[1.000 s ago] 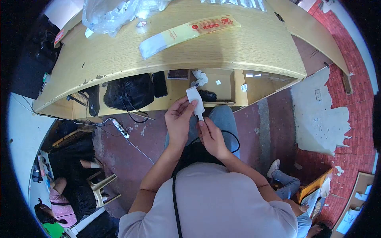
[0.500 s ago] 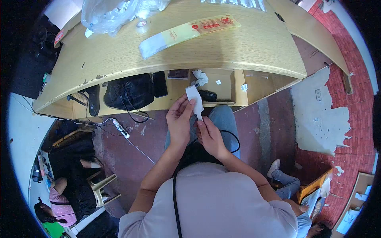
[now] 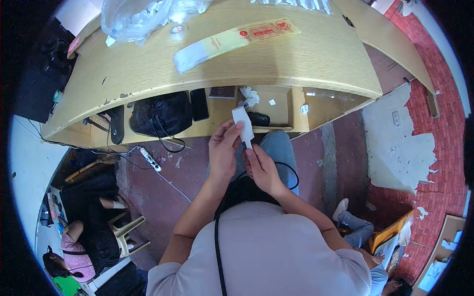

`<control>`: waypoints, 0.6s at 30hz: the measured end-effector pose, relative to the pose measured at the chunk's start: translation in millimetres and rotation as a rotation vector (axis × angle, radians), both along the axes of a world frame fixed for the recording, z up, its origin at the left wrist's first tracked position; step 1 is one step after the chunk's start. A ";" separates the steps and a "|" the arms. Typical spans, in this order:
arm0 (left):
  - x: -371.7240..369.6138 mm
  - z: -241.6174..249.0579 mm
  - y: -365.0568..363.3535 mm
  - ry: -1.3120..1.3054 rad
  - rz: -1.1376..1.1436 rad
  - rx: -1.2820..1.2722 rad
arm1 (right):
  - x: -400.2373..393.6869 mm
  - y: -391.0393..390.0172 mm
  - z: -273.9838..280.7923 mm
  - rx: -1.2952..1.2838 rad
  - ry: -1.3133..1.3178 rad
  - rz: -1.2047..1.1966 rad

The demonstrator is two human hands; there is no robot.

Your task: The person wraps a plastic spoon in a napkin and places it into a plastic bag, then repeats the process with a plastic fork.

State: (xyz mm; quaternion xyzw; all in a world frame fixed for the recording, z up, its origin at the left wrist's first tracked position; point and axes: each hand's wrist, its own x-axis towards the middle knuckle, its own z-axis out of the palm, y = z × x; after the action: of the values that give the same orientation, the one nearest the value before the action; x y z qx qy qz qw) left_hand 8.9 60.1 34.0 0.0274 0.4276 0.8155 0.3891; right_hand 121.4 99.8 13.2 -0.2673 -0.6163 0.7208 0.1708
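Over my lap, just in front of the shelf edge, a small white flat strip (image 3: 242, 123) is held between both hands. It narrows at its lower end, and a dark tip shows past its top. My left hand (image 3: 225, 148) pinches its left side between thumb and fingers. Lower down, my right hand (image 3: 261, 168) has closed thumb and fingers on the narrow end. Behind the strip, a dark rounded object (image 3: 258, 119) lies in a shallow cardboard box (image 3: 282, 106) with crumpled white tissue (image 3: 250, 96).
A yellow-and-clear packet (image 3: 237, 42), a tape roll (image 3: 178, 32) and a plastic bag (image 3: 136, 22) lie on the desktop (image 3: 316, 64). A black bag (image 3: 162, 116) and a phone (image 3: 199, 104) sit on the shelf below. A power strip (image 3: 150, 159) lies lower left. Two people sit behind.
Very little differs. Both hands keep their grip on the white strip, which has shifted only slightly.
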 end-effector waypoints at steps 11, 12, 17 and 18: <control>-4.4 -1.1 0.2 -0.096 -0.072 -0.003 | -0.2 0.3 0.7 0.081 -0.015 -0.040; -3.5 0.9 -0.1 -0.106 -0.056 -0.007 | -0.5 0.0 -0.5 0.087 -0.014 -0.044; -2.4 -0.7 -0.6 0.071 -0.025 -0.082 | 0.3 1.1 7.0 0.162 -0.053 -0.043; -2.7 1.1 -1.1 0.125 -0.028 -0.107 | 0.1 1.4 8.0 0.151 -0.063 -0.040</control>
State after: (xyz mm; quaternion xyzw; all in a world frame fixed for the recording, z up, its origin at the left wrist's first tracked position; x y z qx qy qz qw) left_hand 6.3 59.1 35.1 0.0634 0.4935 0.7827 0.3740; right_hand 121.5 101.2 21.1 -0.2882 -0.6686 0.6599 0.1854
